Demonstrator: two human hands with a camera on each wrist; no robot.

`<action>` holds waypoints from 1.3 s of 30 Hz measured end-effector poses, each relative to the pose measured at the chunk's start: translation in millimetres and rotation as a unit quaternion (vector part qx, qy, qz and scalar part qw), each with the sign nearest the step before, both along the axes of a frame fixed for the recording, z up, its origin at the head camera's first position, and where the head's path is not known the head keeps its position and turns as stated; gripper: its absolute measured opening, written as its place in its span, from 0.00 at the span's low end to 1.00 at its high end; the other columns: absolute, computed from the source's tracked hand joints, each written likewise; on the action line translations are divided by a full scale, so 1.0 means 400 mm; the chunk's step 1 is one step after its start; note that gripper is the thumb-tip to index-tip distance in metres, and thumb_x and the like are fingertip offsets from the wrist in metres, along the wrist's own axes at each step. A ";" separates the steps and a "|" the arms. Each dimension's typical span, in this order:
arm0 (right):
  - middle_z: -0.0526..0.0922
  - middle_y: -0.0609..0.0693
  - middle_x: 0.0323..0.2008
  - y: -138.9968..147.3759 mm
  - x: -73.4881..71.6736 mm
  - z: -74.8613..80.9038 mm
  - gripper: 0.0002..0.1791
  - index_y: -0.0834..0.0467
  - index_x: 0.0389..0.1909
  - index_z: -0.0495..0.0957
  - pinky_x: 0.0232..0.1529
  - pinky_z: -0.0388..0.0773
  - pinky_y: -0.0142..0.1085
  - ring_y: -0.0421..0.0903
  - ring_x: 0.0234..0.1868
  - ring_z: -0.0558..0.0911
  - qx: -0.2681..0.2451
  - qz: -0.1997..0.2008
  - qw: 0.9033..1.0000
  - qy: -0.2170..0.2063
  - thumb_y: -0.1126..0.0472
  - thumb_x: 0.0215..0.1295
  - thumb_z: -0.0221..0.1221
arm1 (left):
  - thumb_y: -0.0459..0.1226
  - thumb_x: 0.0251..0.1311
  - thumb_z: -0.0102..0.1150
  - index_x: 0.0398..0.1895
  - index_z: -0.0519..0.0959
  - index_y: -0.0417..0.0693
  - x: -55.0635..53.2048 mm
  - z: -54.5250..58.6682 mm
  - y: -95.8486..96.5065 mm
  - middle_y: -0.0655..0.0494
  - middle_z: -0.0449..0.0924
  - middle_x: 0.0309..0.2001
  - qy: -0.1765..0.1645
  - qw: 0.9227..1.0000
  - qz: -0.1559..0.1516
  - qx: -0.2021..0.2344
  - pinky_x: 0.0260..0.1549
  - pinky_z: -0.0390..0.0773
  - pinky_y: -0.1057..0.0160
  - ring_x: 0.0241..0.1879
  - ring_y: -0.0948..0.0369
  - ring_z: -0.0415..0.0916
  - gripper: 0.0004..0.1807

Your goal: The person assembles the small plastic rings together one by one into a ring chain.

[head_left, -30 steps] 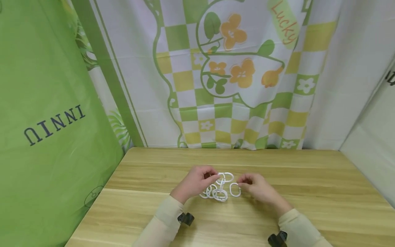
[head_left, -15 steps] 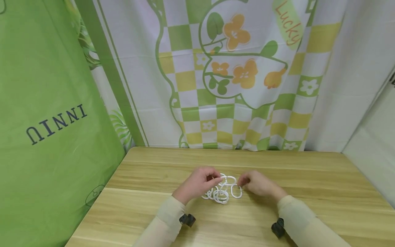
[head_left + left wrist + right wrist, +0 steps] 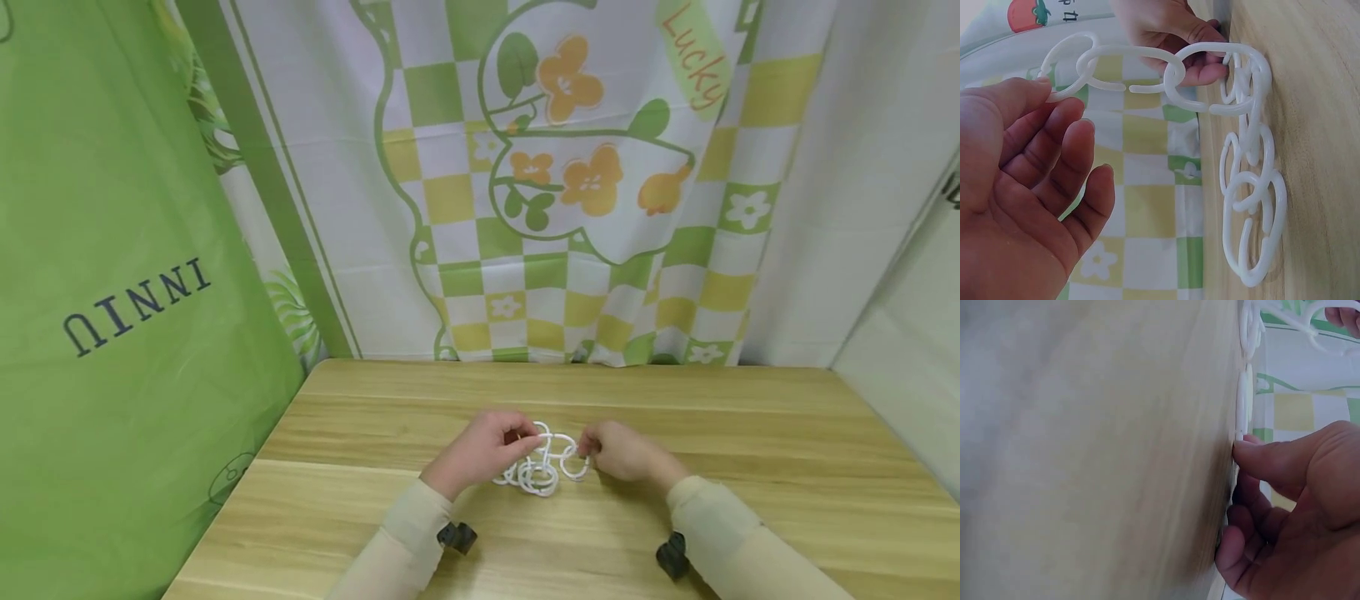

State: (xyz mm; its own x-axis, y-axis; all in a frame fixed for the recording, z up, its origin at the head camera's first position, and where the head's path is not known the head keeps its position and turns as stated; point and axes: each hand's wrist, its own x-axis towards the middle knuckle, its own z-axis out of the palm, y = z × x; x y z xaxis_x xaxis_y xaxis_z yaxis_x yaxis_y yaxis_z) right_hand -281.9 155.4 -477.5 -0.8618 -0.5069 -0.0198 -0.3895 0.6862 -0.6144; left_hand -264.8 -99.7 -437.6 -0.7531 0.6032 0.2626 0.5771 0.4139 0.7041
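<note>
White plastic chain links, oval with a small gap in each, lie bunched between the hands. In the head view the left hand [image 3: 483,450] is at the upper left of the bunch. The left wrist view shows its thumb and forefinger pinching the end link [image 3: 1071,47], raised from the table, with a second link [image 3: 1129,51] hanging from it. Other joined links [image 3: 1266,250] rest on the wood. At the right, the right hand [image 3: 626,450] pinches a link [image 3: 576,477] low by the tabletop; this link overlaps its neighbour [image 3: 562,437] in the head view.
The wooden table [image 3: 375,400] meets a patterned curtain [image 3: 540,275] at its back edge. A green cloth [image 3: 135,417] hangs along the left side, and a pale panel [image 3: 915,333] stands on the right. Small black cameras [image 3: 457,537] are on both wrists.
The link in the right hand, apart from the others a second ago, has come up against the neighbouring link and now overlaps it. The left hand stays nearly in place, still holding its link.
</note>
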 end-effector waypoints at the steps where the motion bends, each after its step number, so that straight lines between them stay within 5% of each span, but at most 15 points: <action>1: 0.77 0.45 0.25 0.001 0.003 0.000 0.09 0.58 0.29 0.78 0.32 0.71 0.38 0.42 0.28 0.73 0.004 -0.007 1.000 0.001 0.75 0.51 0.57 | 0.39 0.67 0.60 0.37 0.84 0.46 0.001 0.000 0.001 0.64 0.79 0.28 -0.001 1.000 0.001 -0.002 0.26 0.73 0.70 0.25 0.70 0.70 0.06; 6: 0.73 0.44 0.23 0.006 0.014 -0.002 0.05 0.57 0.27 0.77 0.31 0.70 0.39 0.43 0.27 0.71 0.041 -0.034 0.998 0.014 0.69 0.55 0.62 | 0.40 0.68 0.60 0.36 0.83 0.44 0.004 -0.001 0.005 0.67 0.77 0.28 -0.012 1.000 -0.002 -0.002 0.26 0.74 0.70 0.26 0.69 0.70 0.08; 11: 0.72 0.42 0.24 0.010 0.025 -0.003 0.08 0.53 0.25 0.74 0.41 0.67 0.44 0.45 0.32 0.70 0.074 -0.035 0.996 0.042 0.67 0.60 0.61 | 0.40 0.67 0.60 0.36 0.83 0.46 0.007 -0.006 0.008 0.64 0.78 0.29 -0.021 1.000 -0.004 -0.005 0.27 0.75 0.70 0.26 0.68 0.71 0.07; 21: 0.73 0.44 0.28 0.025 0.024 0.007 0.08 0.53 0.28 0.74 0.47 0.64 0.48 0.47 0.37 0.71 0.055 -0.039 0.990 0.123 0.69 0.62 0.58 | 0.40 0.67 0.60 0.35 0.83 0.51 0.008 -0.009 0.010 0.63 0.79 0.29 -0.023 1.000 0.000 -0.003 0.27 0.75 0.69 0.27 0.68 0.72 0.05; 32: 0.76 0.47 0.27 0.016 -0.001 0.002 0.05 0.57 0.33 0.75 0.33 0.71 0.38 0.42 0.29 0.73 -0.038 -0.062 0.995 0.070 0.69 0.67 0.57 | 0.40 0.67 0.60 0.36 0.83 0.47 0.006 -0.020 0.012 0.68 0.78 0.29 -0.014 1.000 -0.001 -0.006 0.27 0.75 0.70 0.27 0.70 0.71 0.07; 39: 0.78 0.49 0.30 0.024 0.017 0.025 0.02 0.60 0.37 0.75 0.34 0.72 0.37 0.45 0.32 0.74 -0.124 -0.080 0.988 0.034 0.67 0.71 0.55 | 0.42 0.68 0.60 0.36 0.84 0.48 0.002 -0.023 0.012 0.68 0.78 0.29 -0.016 1.000 0.001 -0.004 0.27 0.75 0.70 0.27 0.70 0.72 0.08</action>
State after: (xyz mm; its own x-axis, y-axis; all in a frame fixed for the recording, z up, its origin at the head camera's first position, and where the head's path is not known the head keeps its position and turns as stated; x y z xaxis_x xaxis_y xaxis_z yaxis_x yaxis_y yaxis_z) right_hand -275.2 165.1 -467.5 -0.9262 -0.3463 0.1490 -0.3347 0.5738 -0.7475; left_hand -264.1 -95.1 -446.9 -0.7618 0.6042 0.2335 0.5533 0.4195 0.7196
